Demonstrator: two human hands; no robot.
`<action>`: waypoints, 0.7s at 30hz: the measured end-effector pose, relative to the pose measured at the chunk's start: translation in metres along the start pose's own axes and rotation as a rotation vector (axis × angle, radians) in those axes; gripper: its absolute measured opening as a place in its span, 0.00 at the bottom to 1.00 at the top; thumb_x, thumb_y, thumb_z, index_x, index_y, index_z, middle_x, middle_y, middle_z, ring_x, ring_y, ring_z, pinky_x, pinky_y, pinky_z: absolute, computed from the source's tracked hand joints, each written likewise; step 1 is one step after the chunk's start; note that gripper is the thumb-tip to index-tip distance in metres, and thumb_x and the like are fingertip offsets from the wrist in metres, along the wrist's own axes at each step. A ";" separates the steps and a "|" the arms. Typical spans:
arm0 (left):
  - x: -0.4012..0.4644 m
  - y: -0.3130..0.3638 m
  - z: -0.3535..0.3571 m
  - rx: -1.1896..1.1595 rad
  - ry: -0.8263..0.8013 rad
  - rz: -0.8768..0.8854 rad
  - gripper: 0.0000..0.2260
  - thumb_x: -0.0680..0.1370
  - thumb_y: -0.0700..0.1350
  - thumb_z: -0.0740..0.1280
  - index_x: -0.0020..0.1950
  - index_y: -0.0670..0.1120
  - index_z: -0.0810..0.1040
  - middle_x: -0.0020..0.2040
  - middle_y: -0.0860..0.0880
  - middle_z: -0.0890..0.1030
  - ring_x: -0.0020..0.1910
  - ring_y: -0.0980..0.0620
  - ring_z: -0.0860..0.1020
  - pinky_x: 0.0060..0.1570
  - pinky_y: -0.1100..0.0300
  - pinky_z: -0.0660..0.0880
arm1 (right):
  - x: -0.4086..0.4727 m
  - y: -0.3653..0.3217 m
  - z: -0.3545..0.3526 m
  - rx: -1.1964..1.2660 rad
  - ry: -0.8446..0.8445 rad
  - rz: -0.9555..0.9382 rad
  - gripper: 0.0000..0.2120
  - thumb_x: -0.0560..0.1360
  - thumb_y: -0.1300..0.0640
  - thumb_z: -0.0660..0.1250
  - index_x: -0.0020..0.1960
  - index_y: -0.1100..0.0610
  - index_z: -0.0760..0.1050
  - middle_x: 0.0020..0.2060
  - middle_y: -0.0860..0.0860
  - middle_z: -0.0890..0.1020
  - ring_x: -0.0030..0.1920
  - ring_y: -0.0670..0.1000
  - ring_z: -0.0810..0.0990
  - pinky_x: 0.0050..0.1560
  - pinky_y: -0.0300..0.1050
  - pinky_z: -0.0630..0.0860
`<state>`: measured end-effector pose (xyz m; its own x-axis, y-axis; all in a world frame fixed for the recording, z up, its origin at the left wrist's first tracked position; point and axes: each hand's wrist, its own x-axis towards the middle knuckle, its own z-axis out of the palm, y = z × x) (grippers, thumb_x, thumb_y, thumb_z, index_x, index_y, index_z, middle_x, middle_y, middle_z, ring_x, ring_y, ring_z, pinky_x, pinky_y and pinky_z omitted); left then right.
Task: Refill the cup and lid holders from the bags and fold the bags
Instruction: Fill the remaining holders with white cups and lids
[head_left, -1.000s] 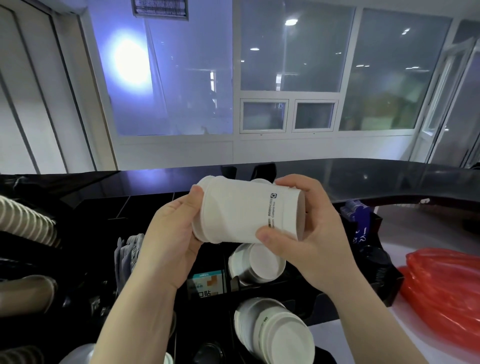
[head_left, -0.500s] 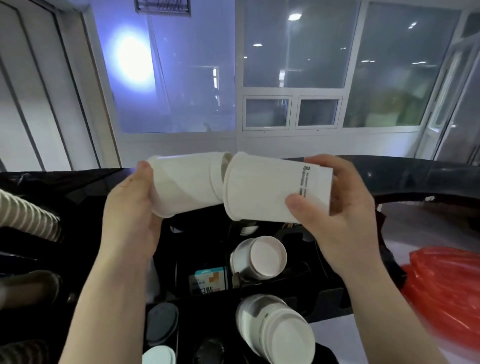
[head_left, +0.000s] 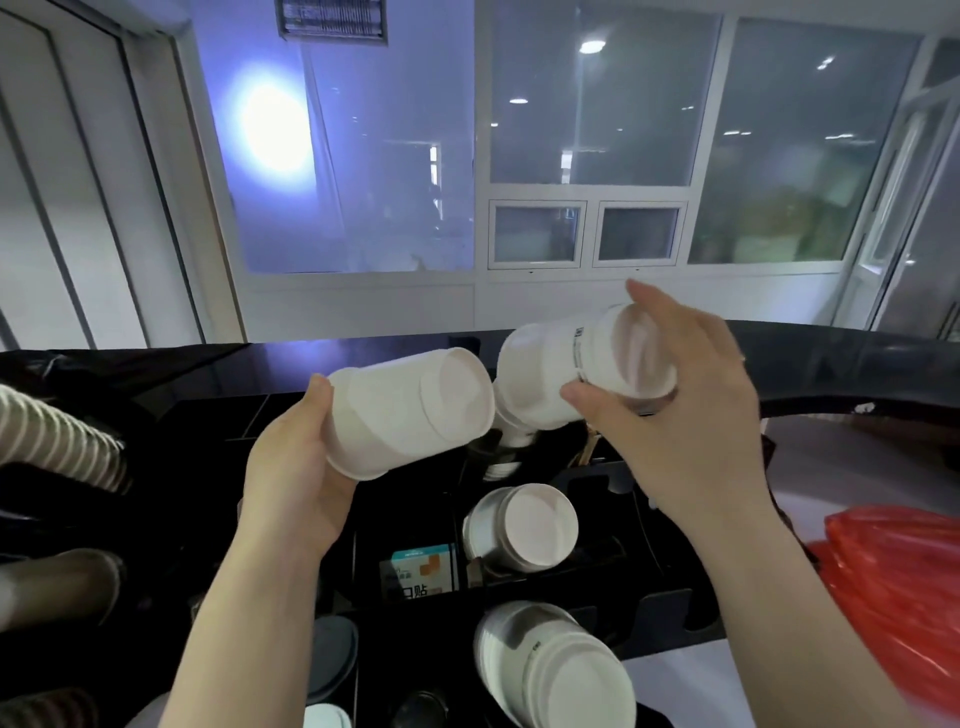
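Note:
My left hand (head_left: 296, 467) grips a short stack of white paper cups (head_left: 410, 410), lying sideways with the base toward the right. My right hand (head_left: 675, 426) holds a second white cup stack (head_left: 561, 374), tilted, its base toward me, thumb under it and fingers over the top. The two stacks are apart, nearly touching above the black cup holder (head_left: 597, 587). In the holder lie two more white cup stacks, one in the middle slot (head_left: 524, 525) and one in the near slot (head_left: 556, 670).
Ribbed brown cup stacks (head_left: 57, 441) lie in slots at the left. A red plastic bag (head_left: 898, 592) rests on the white counter at the right. Dark lids (head_left: 332, 649) sit low at the centre-left. A black curved counter (head_left: 831, 364) runs behind the holder.
One nested stack has been pulled into two. My right hand has lifted its part up and right and turned its base toward me; my left hand keeps the other part lower left.

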<state>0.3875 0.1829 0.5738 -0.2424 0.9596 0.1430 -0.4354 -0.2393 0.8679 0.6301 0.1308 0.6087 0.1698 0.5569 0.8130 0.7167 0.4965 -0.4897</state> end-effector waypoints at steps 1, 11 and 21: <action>0.000 -0.001 -0.002 -0.007 -0.006 -0.013 0.13 0.81 0.52 0.60 0.51 0.46 0.81 0.43 0.49 0.85 0.40 0.51 0.83 0.40 0.52 0.78 | 0.002 -0.002 0.002 -0.012 -0.023 -0.028 0.38 0.63 0.49 0.76 0.71 0.46 0.67 0.58 0.43 0.69 0.52 0.27 0.65 0.52 0.16 0.57; -0.007 -0.011 -0.019 -0.155 -0.052 -0.114 0.15 0.82 0.50 0.57 0.57 0.46 0.80 0.54 0.46 0.83 0.50 0.48 0.82 0.43 0.55 0.79 | 0.014 0.021 0.058 -0.248 -0.524 -0.019 0.40 0.68 0.53 0.75 0.75 0.46 0.60 0.71 0.47 0.65 0.65 0.55 0.68 0.60 0.49 0.69; -0.025 -0.022 -0.010 -0.144 -0.196 -0.214 0.19 0.83 0.52 0.53 0.60 0.44 0.79 0.56 0.45 0.83 0.53 0.47 0.82 0.43 0.55 0.80 | -0.017 0.008 0.046 0.120 -0.219 -0.120 0.28 0.70 0.65 0.67 0.69 0.51 0.69 0.68 0.47 0.71 0.67 0.47 0.68 0.66 0.37 0.64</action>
<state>0.3948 0.1627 0.5463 0.0339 0.9973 0.0655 -0.5801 -0.0337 0.8138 0.6021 0.1556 0.5770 -0.0708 0.6137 0.7863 0.6358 0.6352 -0.4385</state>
